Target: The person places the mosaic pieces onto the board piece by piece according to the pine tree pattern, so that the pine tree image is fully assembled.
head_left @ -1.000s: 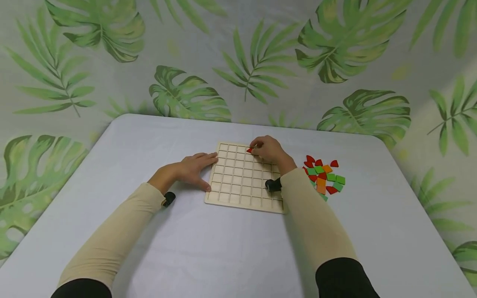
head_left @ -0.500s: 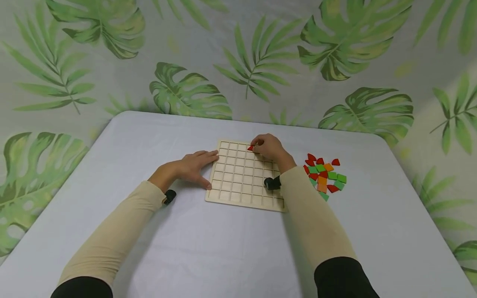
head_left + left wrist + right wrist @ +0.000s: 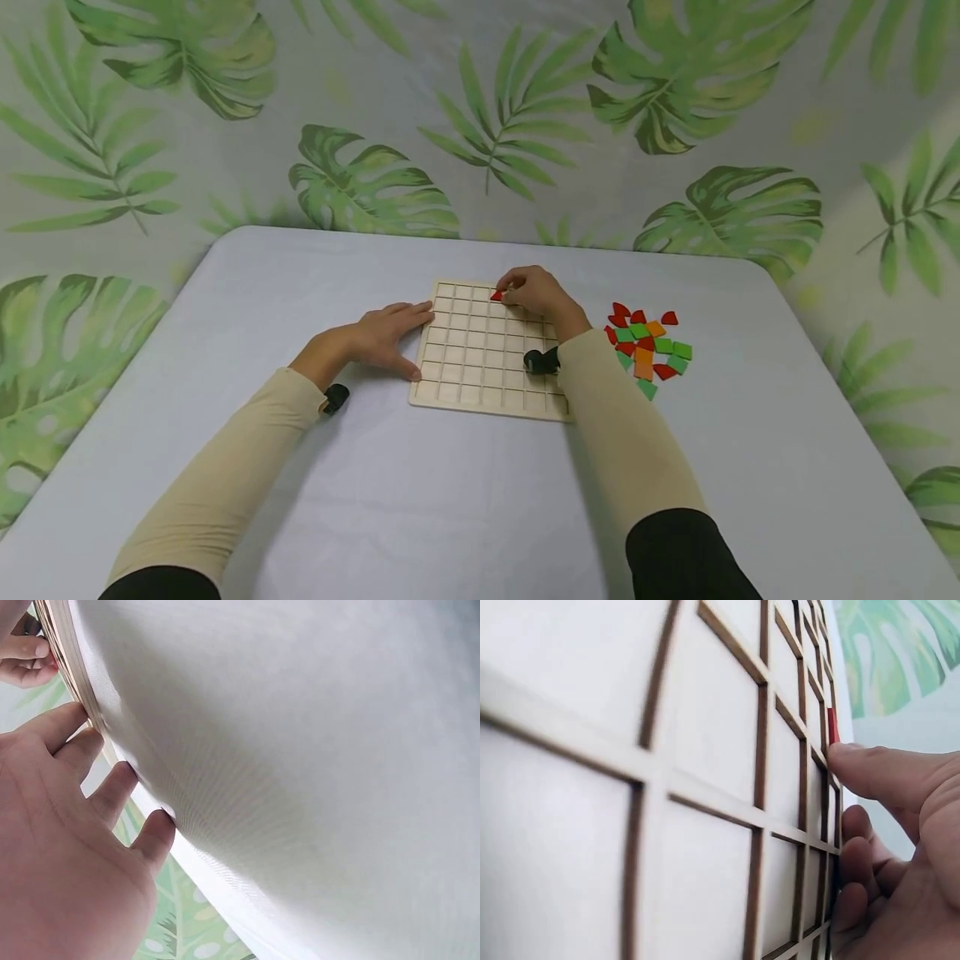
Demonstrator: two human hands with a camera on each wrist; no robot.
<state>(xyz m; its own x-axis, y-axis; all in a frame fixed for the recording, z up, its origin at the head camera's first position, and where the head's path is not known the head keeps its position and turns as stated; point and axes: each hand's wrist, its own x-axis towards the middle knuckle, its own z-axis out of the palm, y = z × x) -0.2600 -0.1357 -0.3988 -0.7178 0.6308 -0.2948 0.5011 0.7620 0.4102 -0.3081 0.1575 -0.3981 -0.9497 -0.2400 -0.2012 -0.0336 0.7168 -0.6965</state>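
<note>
A square wooden grid board (image 3: 476,360) lies on the white-covered table. My left hand (image 3: 378,337) rests along its left side with fingers spread, and in the left wrist view the fingertips (image 3: 154,829) reach the board's edge and the cloth. At the board's far row, my right hand (image 3: 536,292) pinches a small red tile (image 3: 497,295) between thumb and fingers. The right wrist view shows the thumb (image 3: 855,761) against the red tile (image 3: 832,726), low over a grid cell. Most of that tile is hidden by the hand.
Right of the board lies a loose group of red, green and orange tiles (image 3: 643,357), partly behind the right sleeve (image 3: 626,417). White cloth covers the table (image 3: 420,500). A leaf-patterned backdrop (image 3: 525,108) rises beyond the far edge.
Both hands keep their places on the board, the right one still with the red tile at the far row. The head view has shifted slightly.
</note>
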